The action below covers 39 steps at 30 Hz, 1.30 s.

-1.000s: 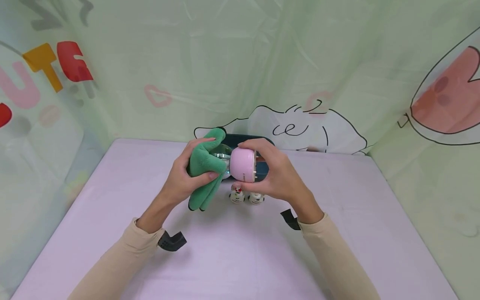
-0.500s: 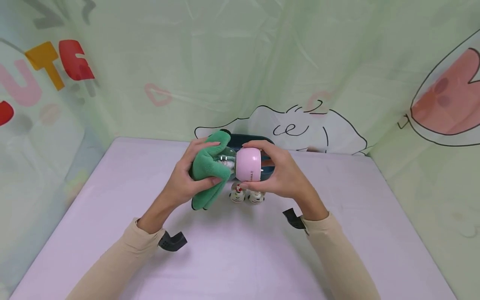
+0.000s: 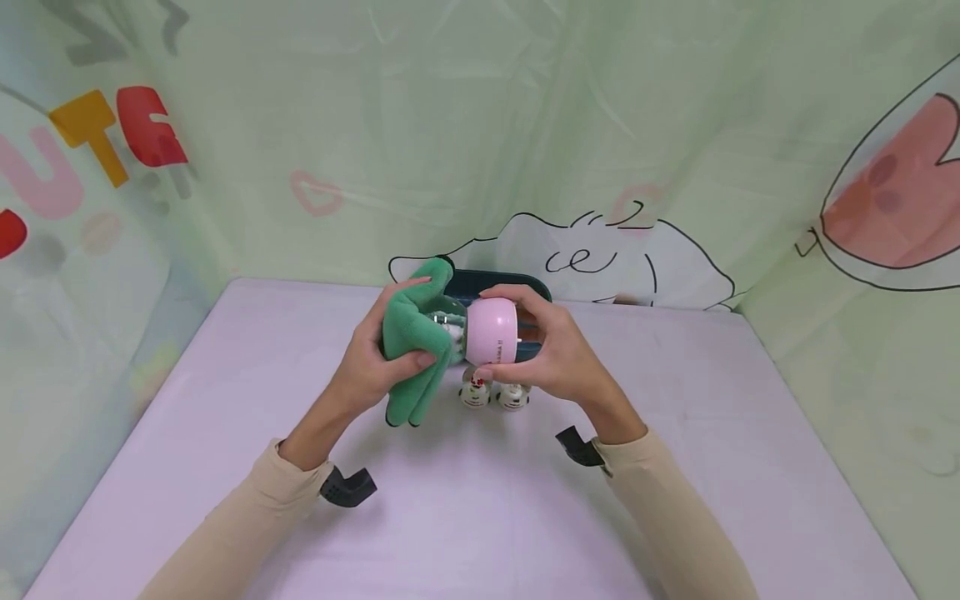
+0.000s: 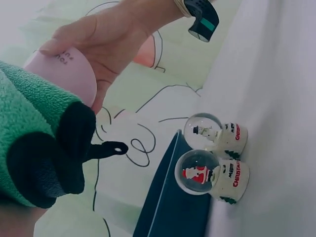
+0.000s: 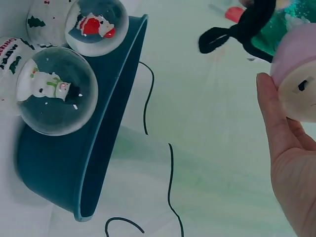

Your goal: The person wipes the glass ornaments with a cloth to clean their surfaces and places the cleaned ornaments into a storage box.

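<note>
My right hand grips a snow globe by its pink base, thumb below and fingers above. The globe lies on its side in the air, with its glass end toward the left. My left hand holds a folded green cloth with black edging round that glass, hiding much of it. A black hanging loop sticks out from the cloth in the left wrist view. The base's underside, with a small metal key, faces the right palm.
Two small snow globes stand on the table just below the hands, one with a Santa, one with a snowman. Behind them is a dark blue bin. A printed curtain hangs at the table's back edge.
The snow globe and cloth shifted slightly right, then partly back left. The pink base has turned a little, so its lettering shows differently. Both hands keep their hold.
</note>
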Each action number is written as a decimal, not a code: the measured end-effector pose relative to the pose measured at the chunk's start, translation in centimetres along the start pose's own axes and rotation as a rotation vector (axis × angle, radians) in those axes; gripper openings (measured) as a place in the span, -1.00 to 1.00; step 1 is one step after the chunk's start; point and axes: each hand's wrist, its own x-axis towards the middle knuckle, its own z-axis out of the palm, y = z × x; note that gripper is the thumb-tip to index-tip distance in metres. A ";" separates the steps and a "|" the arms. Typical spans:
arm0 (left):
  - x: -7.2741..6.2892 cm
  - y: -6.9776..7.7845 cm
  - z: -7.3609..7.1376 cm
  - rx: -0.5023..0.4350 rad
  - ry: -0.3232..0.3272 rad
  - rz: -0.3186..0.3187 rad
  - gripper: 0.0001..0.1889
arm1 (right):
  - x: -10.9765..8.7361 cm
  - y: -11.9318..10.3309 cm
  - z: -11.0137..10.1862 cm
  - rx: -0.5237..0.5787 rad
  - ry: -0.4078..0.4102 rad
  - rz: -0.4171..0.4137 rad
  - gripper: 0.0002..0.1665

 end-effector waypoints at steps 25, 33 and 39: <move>0.2 1.1 0.3 0.013 0.009 -0.036 -0.17 | 1.1 -1.4 -0.2 -0.411 -0.084 -0.147 -0.22; 0.1 1.3 0.2 0.035 0.025 -0.025 -0.20 | 1.1 -1.2 0.5 -0.424 -0.039 -0.092 -0.27; 0.2 1.6 0.3 0.072 0.040 0.013 -0.23 | 1.2 -1.0 0.9 -0.425 -0.015 -0.057 -0.36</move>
